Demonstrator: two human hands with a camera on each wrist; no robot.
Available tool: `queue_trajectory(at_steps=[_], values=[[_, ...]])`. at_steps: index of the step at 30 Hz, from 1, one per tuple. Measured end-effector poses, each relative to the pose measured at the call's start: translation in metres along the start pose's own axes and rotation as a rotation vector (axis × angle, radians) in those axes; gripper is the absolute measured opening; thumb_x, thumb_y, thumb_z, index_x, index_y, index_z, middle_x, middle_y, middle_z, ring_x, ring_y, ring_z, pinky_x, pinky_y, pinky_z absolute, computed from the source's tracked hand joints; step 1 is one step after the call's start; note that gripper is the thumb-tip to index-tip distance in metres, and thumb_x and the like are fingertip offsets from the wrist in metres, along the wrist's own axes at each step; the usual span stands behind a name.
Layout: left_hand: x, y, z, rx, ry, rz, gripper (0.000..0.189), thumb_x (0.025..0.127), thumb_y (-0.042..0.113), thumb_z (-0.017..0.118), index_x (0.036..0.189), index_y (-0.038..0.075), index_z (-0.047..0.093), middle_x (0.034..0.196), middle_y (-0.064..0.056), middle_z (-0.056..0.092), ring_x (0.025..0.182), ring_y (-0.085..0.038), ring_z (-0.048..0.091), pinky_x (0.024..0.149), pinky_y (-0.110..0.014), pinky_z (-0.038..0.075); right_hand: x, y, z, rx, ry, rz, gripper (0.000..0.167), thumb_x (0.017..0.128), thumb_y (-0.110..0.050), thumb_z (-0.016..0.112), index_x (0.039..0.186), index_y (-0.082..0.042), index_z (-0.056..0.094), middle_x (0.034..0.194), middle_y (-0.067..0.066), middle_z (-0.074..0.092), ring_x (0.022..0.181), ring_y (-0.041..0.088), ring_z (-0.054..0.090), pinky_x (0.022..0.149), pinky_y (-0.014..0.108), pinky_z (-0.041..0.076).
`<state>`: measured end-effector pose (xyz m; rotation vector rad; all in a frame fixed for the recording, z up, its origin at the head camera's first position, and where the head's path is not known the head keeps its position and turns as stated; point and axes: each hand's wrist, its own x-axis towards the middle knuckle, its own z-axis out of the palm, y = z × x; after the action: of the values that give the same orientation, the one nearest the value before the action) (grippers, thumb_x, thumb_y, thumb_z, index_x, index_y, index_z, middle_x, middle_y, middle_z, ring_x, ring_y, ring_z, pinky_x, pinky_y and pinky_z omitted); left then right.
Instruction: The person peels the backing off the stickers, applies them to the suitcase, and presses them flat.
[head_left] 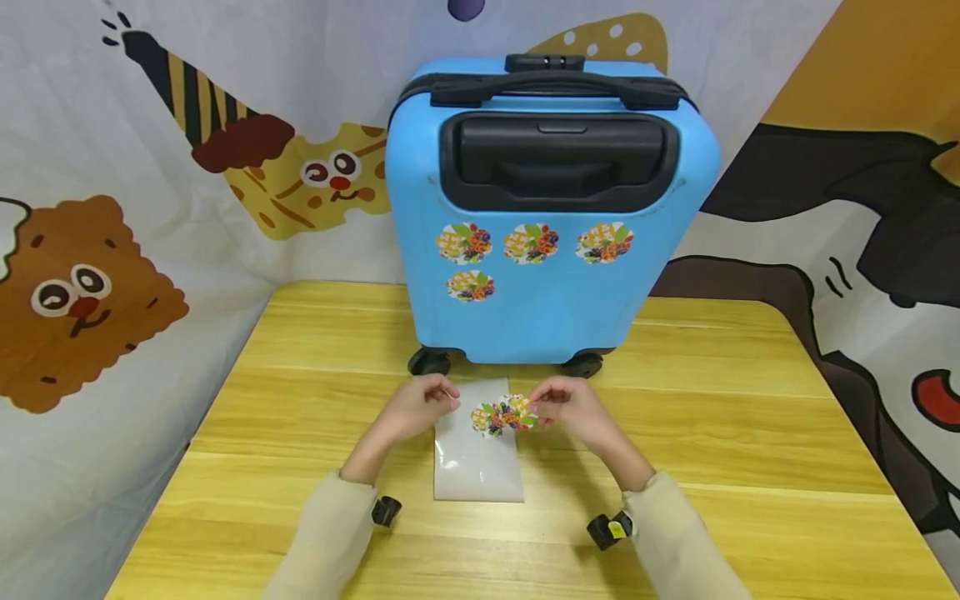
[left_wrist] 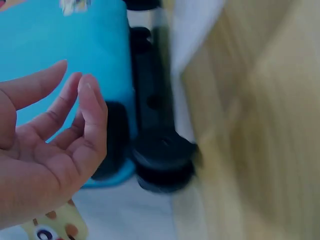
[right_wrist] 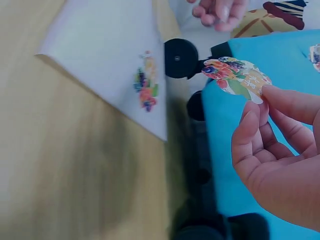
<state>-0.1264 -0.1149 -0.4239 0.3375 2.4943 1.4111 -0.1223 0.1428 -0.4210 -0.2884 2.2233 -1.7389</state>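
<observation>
My right hand (head_left: 562,406) pinches the edge of a round fruit-print sticker (right_wrist: 235,75) between thumb and fingertip, holding it above a white backing sheet (head_left: 477,471). On that sheet lies another fruit sticker (right_wrist: 146,82), partly overlapped by the held one in the head view. Over the sheet's left edge, my left hand (head_left: 422,406) has its fingers loosely bent; in the left wrist view nothing sits between its thumb and fingers (left_wrist: 92,107). Behind both hands stands a light blue suitcase (head_left: 555,308), with several similar stickers on its front, three in the upper row and one below at left.
The suitcase stands upright on a wooden table (head_left: 750,433), its black wheels (head_left: 429,362) close behind the sheet. Its black handle (head_left: 562,154) is folded down. A cartoon-print cloth (head_left: 330,67) hangs behind the table.
</observation>
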Motion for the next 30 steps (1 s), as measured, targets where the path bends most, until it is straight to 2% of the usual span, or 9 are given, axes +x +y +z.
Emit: queue_trajectory(at_steps=[5,11,19,23,26,28,30], values=[[0.01,0.019,0.009,0.028,-0.019,0.114,0.012,0.086,0.009,0.061,0.096,0.003,0.064,0.084,-0.001,0.061,0.076,-0.014,0.054,0.067,-0.026,0.046,0.006,-0.015,-0.002,-0.006,0.008,-0.042,0.01,0.082,0.004,0.063,0.09,0.009,0.062,0.077,0.023,0.059,0.06,0.019,0.055,0.056,0.031,0.05],[0.019,0.036,0.019,0.041,0.027,0.142,0.007,0.085,0.011,0.064,0.09,0.006,0.064,0.083,0.0,0.062,0.076,-0.013,0.056,0.069,-0.026,0.047,0.011,-0.03,-0.004,-0.034,0.023,-0.051,0.008,0.082,0.001,0.063,0.089,0.005,0.064,0.074,0.021,0.058,0.06,0.019,0.054,0.055,0.031,0.048],[0.026,0.051,0.02,0.005,0.172,0.128,0.004,0.085,0.012,0.064,0.084,0.008,0.064,0.078,0.001,0.061,0.071,-0.013,0.055,0.065,-0.026,0.047,0.018,-0.044,-0.008,-0.035,0.128,-0.046,0.01,0.083,-0.002,0.064,0.091,0.003,0.064,0.075,0.015,0.06,0.063,0.023,0.056,0.057,0.029,0.049],[0.031,0.063,0.019,-0.033,0.273,0.172,0.005,0.084,0.01,0.065,0.083,0.005,0.065,0.076,-0.002,0.062,0.068,-0.014,0.055,0.063,-0.025,0.048,0.022,-0.054,-0.01,-0.017,0.212,-0.074,0.01,0.082,-0.003,0.065,0.09,0.003,0.064,0.075,0.013,0.06,0.066,0.032,0.055,0.056,0.028,0.049],[0.036,0.071,0.018,-0.058,0.342,0.217,0.006,0.084,0.008,0.066,0.083,0.003,0.066,0.076,-0.005,0.062,0.067,-0.014,0.056,0.061,-0.024,0.048,0.025,-0.062,-0.011,-0.028,0.27,-0.124,0.012,0.082,-0.006,0.067,0.089,0.004,0.064,0.075,0.014,0.059,0.065,0.034,0.054,0.053,0.028,0.047],[0.039,0.077,0.017,-0.068,0.381,0.243,0.006,0.083,0.008,0.066,0.083,0.002,0.066,0.077,-0.006,0.063,0.067,-0.015,0.057,0.061,-0.023,0.049,0.027,-0.068,-0.012,-0.046,0.304,-0.152,0.013,0.083,-0.009,0.067,0.089,0.003,0.064,0.075,0.015,0.058,0.064,0.032,0.053,0.052,0.027,0.046],[0.042,0.082,0.015,-0.074,0.416,0.27,0.007,0.083,0.008,0.066,0.083,0.001,0.066,0.077,-0.007,0.064,0.066,-0.016,0.058,0.061,-0.023,0.05,0.029,-0.073,-0.013,-0.065,0.332,-0.173,0.016,0.083,-0.011,0.067,0.09,0.003,0.064,0.075,0.015,0.058,0.061,0.025,0.053,0.051,0.027,0.045]])
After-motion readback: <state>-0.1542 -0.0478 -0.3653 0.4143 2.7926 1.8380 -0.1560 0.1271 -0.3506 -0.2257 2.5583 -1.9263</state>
